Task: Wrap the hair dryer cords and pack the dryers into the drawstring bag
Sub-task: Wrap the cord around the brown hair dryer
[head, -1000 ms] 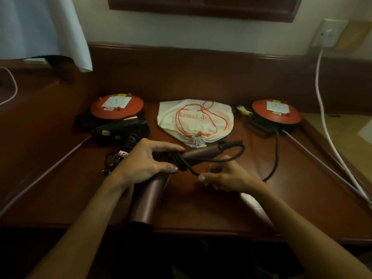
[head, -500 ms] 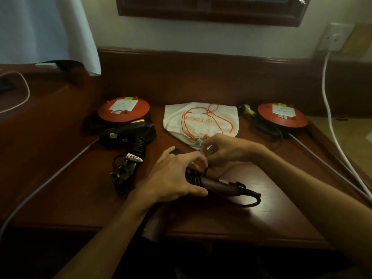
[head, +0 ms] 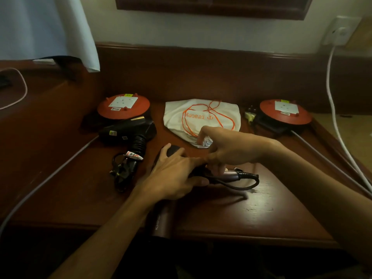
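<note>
A mauve hair dryer (head: 163, 220) lies on the wooden desk (head: 261, 208), its barrel over the near edge and its handle pointing right. My left hand (head: 173, 176) presses down on its body. My right hand (head: 225, 150) pinches the black cord (head: 247, 184) at the handle, where a loop of cord sticks out to the right. A black hair dryer (head: 128, 129) with its cord bundled and plug (head: 124, 170) beside it lies at the back left. The white drawstring bag (head: 181, 117) with orange strings lies flat at the back centre.
Two red cord reels sit at the back, one at the left (head: 123, 106) and one at the right (head: 284, 111). A white cable (head: 338, 121) runs down from a wall socket at the right. Grey cables cross the desk's left and right sides.
The mauve dryer went from lifted between both hands to lying on the desk. My right hand moved from the right of the handle to over it, near the bag's mouth.
</note>
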The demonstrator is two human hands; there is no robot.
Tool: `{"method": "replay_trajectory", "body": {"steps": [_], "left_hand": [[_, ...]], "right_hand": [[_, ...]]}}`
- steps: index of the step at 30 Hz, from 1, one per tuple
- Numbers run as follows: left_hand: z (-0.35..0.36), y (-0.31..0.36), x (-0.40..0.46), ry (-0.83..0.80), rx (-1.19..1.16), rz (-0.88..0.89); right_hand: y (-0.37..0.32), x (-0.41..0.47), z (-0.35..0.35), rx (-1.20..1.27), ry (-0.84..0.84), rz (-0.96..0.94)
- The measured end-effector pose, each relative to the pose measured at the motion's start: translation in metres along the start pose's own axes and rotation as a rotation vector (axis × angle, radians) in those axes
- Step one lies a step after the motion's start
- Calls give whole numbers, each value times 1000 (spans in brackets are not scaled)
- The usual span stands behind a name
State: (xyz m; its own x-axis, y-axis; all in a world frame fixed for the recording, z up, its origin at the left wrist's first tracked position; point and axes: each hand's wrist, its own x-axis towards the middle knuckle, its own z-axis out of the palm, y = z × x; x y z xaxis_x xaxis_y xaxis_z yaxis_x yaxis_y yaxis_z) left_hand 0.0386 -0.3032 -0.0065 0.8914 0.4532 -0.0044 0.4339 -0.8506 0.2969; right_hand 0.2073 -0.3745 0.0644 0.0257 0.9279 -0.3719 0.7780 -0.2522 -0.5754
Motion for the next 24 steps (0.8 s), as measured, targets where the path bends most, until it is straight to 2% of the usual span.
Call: {"method": "replay_trajectory", "body": {"steps": [4, 6, 8, 11, 14, 17, 21, 24], "left_hand": [[3, -1, 2, 42, -2, -7], [4, -3, 1, 78, 11, -38], [3, -9, 1, 136, 0, -78], [2, -18, 0, 229, -101, -96], [3, -24, -4, 295, -177, -77], [5, -29, -9, 327, -232, -47], [6, -27, -13, 381, -273, -33], [7, -28, -13, 417, -318, -13]], "right_hand": [[0, -14, -1, -370, 159, -86], [7, -33, -15, -484, 223, -65], [18, -52, -23, -436, 218, -54], [33, -63, 4, -215, 175, -135], [48, -53, 59, -112, 261, -289], [64, -38, 91, -31, 339, -342], [82, -21, 109, -135, 435, -352], [100, -9, 110, -226, 574, -318]]}}
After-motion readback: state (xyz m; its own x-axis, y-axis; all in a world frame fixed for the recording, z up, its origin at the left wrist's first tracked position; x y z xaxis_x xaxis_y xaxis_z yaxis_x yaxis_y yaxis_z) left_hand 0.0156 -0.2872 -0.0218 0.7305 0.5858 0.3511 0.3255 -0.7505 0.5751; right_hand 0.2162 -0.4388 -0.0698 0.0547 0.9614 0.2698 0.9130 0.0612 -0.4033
